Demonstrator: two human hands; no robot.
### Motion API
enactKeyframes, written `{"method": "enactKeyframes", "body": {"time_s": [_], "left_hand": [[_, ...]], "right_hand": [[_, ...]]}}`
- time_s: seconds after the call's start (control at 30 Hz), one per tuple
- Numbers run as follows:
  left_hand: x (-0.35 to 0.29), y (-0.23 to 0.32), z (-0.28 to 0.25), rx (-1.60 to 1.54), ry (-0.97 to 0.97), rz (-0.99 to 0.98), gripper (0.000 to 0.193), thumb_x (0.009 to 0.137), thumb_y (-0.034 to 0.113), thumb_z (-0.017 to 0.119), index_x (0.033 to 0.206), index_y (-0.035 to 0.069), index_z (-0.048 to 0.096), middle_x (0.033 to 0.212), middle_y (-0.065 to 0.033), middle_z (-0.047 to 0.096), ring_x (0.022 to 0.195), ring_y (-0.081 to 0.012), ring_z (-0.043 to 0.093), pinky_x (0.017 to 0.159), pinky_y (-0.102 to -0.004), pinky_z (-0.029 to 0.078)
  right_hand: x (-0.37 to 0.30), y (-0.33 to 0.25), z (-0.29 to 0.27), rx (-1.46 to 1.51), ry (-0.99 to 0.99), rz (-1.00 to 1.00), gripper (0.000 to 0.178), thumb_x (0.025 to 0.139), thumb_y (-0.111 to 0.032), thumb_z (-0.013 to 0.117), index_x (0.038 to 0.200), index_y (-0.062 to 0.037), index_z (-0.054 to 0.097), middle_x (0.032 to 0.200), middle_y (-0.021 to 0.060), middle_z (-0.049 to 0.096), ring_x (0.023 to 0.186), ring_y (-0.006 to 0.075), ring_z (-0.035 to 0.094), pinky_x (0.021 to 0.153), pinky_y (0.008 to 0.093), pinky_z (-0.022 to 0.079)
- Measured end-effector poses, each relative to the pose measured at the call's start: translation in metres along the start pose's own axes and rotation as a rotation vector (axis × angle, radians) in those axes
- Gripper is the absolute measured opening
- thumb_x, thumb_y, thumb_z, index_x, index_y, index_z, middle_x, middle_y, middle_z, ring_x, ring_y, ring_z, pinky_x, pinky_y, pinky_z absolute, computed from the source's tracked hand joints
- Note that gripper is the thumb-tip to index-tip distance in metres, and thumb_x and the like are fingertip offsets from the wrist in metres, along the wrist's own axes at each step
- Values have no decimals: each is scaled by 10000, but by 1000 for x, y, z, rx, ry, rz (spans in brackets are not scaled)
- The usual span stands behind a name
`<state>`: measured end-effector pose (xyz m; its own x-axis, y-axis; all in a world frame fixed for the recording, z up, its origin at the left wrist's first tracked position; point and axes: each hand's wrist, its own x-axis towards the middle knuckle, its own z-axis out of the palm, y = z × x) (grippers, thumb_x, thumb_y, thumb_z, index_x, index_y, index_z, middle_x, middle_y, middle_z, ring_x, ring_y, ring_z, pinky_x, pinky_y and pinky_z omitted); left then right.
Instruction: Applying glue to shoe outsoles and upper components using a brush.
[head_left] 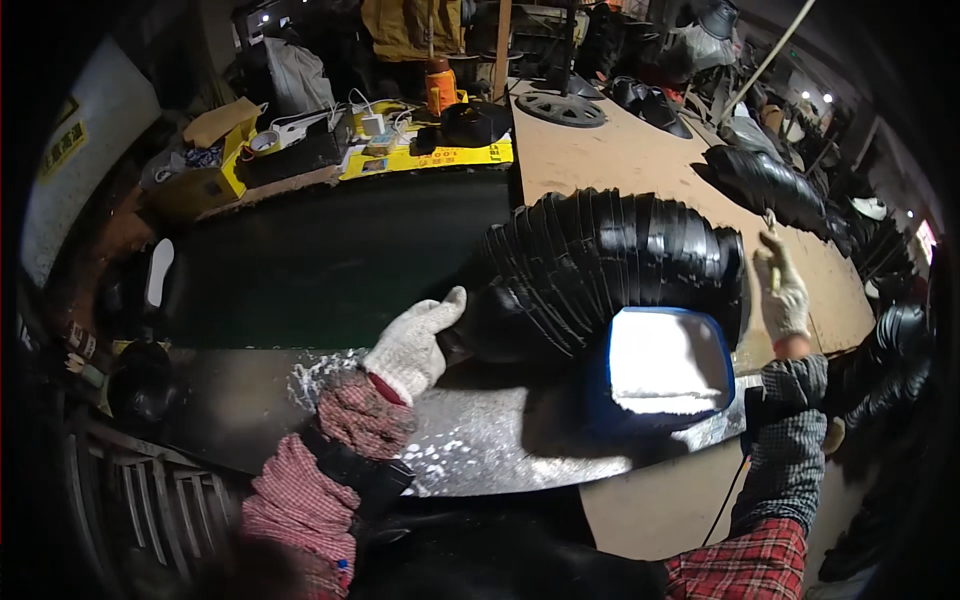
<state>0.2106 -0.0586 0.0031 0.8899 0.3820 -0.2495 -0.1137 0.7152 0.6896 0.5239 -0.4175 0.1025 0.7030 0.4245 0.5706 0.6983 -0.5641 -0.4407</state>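
Note:
A long curved row of shiny black flexible pieces [610, 240], nested edge to edge, lies across the bench. At its left end is my left hand [410, 348] in a white knit glove, thumb stretched up and the other fingers curled against a dark piece. What those fingers grip is partly hidden. My right hand [782, 290], also gloved, is raised beyond the row's right end with its fingers pointing away from me; nothing plain shows in it. Between the hands, nearer to me, stands a blue tub [608, 390] with a bright white filling [668, 365].
White splashes mark the metal bench edge [470, 455]. A dark green surface [330, 260] lies left, a brown board [600, 155] behind. Farther back are an orange bottle [440, 88], a yellow box [215, 180] and a black wheel-shaped base [560, 110]. More black nested pieces [770, 190] lie right.

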Motion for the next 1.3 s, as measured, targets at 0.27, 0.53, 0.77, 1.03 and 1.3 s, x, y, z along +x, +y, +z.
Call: {"method": "enactKeyframes", "body": {"time_s": [0.27,0.53,0.77,1.03,1.3], "left_hand": [[-160,62,11,789,195,748,136,844,-63,622,898,20,529,859,-44,604,780,-110,602,726,-270,524],[-248,50,-45,1693,12,257,254,750,125,758,938,-2,644,911,-140,665,799,-183,634,741,-301,496],[-220,71,-61,2100,343,445,417,800,137,638,1204,43,595,1188,-163,624,1109,-341,593,955,-402,465],[-234,44,-130,1089,398,170,27,910,141,572,912,114,574,818,-49,567,742,-175,546,642,-297,424],[-252,-49,-113,293,495,225,137,902,107,641,767,83,646,703,11,600,577,-82,520,536,-250,410]], "right_hand": [[-127,-122,-44,703,-7,295,255,963,-158,562,1154,6,606,897,80,676,734,100,624,647,211,498],[-124,-141,-18,493,-37,191,273,887,-266,702,933,3,688,701,17,638,605,64,543,546,200,420],[-140,-150,-21,372,6,153,216,876,-209,704,929,0,688,692,25,636,621,82,569,567,218,453],[-195,-170,-42,363,-22,154,115,907,-79,598,925,25,643,727,20,593,646,76,543,588,210,433],[-189,-314,78,814,-353,-388,246,861,-52,635,1094,28,629,918,83,662,782,133,610,697,263,495]]}}
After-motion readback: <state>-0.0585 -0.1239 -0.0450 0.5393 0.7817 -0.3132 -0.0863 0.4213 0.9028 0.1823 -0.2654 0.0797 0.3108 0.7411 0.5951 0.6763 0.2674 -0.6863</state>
